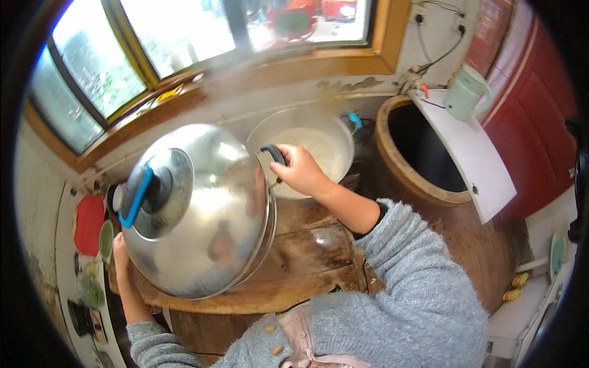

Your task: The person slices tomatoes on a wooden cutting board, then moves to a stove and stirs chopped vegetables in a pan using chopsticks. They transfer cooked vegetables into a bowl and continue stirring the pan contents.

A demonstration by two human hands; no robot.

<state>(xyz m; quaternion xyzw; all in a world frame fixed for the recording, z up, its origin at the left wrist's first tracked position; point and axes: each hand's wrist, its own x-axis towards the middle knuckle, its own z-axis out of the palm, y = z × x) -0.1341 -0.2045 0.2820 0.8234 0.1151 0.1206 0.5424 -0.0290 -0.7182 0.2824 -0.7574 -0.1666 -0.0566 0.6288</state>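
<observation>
A domed stainless-steel lid (221,184) with a blue-and-black handle (138,198) sits on a metal steamer tier (271,221), which is tilted over the wooden counter. My right hand (299,168) is closed around the black side handle (274,154) of the tier. On the far left, my left hand (120,253) grips the opposite side, its fingers mostly hidden behind the lid. Just beyond my right hand stands a wide metal pot (349,154) containing whitish, cloudy liquid (317,142). Steam blurs the air above it. The pot's far handle (353,121) has a blue part.
A large brown-rimmed vat (391,156) stands at right, partly covered by a white board (487,170) bearing a pale green jug (467,94). A green bowl (106,241) is near my left hand. The wooden counter (303,248) lies beneath, with a window (193,37) behind.
</observation>
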